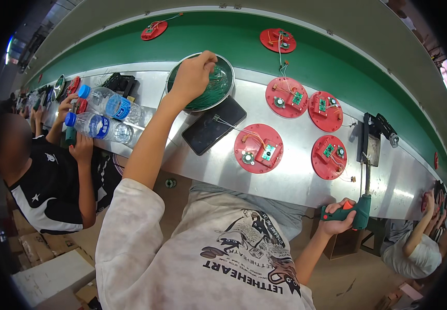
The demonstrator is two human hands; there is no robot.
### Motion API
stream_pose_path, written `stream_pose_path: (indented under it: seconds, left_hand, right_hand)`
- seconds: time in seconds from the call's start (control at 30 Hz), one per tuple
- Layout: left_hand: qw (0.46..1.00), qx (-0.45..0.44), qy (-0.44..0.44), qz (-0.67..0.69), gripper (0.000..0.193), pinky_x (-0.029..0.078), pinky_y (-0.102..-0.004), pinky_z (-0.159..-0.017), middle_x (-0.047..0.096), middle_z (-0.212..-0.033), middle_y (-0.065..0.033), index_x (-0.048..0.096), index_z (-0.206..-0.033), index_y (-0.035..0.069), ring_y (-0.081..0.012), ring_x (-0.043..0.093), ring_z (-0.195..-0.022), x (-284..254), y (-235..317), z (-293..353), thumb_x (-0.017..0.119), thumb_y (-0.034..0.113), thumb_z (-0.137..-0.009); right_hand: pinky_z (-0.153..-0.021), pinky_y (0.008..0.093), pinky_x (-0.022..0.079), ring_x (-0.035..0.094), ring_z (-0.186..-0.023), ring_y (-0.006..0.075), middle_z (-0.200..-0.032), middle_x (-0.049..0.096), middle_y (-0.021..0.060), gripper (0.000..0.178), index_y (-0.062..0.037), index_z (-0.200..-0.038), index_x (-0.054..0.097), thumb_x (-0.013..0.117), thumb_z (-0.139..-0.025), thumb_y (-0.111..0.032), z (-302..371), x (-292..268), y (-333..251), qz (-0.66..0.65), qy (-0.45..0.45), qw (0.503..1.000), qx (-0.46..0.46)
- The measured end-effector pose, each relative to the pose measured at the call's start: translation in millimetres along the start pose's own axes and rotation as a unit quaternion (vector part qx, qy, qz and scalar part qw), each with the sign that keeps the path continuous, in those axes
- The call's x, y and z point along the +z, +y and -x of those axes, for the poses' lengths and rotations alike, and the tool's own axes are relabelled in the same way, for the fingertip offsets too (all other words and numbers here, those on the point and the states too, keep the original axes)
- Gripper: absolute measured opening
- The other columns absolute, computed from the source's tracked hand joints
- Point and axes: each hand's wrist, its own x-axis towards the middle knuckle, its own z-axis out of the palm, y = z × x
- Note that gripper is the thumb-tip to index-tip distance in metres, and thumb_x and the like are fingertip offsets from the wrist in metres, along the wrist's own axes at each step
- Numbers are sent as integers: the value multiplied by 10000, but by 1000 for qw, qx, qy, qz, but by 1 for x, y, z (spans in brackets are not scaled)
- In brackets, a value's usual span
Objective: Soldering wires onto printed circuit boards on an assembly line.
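Observation:
My left hand [195, 76] is over a round metal bowl [225, 98] holding many thin green wires [217, 85]. Its fingers are curled together, and what they may pinch is hidden. In my right hand [339, 217] is a green pistol-grip soldering gun [362, 213] with an orange trigger, its thin metal shaft pointing to the far side of the bench. Beyond its tip stands a black soldering iron stand [372, 140]. Between my hands lie several red discs with green circuit boards and wires; the nearest red disc [248, 161] touches a black phone [213, 124] with its wire ends.
Two clear plastic bottles [99, 127] with blue caps lie at the left. More red discs, such as one red disc [278, 40], rest on the green strip [223, 39] at the back. Co-workers sit on both sides; the left person's hand [82, 150] is near the bottles.

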Motion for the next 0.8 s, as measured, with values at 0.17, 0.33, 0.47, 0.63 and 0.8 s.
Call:
stream_pose_path:
  seconds: [0.17,0.33,0.47,0.63,0.8]
  left_hand:
    - [998,33,37,30,154,557,-389,-772,734,-867,-147,728,-1018,25,-341,717,-816,-6,-13,-4,598,69,-947]
    - [1000,18,24,3,150,554,-393,-808,741,-931,-124,770,-973,55,-323,698,-877,-15,-10,-5,679,101,-864]
    - [993,92,-6,-77,130,543,-418,-858,727,-956,-115,788,-897,71,-314,664,-947,-6,-14,-3,706,132,-817]
    - [976,34,-74,-200,103,540,-443,-871,717,-955,-104,790,-786,82,-321,646,-973,16,-11,-5,711,148,-782]
    - [961,11,-109,-254,96,527,-444,-888,710,-936,-128,767,-816,49,-334,646,-968,24,-7,-8,711,118,-779]
  right_hand:
    - [-478,280,424,520,-521,132,-961,580,79,391,-44,-1172,547,446,-1050,-401,-2,7,0,-4,-2,1000,-3]
    - [-459,283,431,521,-504,142,-952,558,90,414,-38,-1205,524,455,-1043,-412,0,-1,0,3,3,1000,0]
    - [-457,279,431,516,-502,143,-952,558,93,408,-36,-1206,522,454,-1046,-406,1,-4,0,0,8,1000,0]
    - [-462,287,438,520,-509,144,-965,553,94,414,-39,-1218,524,461,-1045,-410,-1,-4,2,-5,-8,1000,-1]
    - [-472,299,446,526,-524,142,-995,545,98,425,-47,-1238,525,472,-1045,-421,-1,-4,3,-1,-7,1000,1]
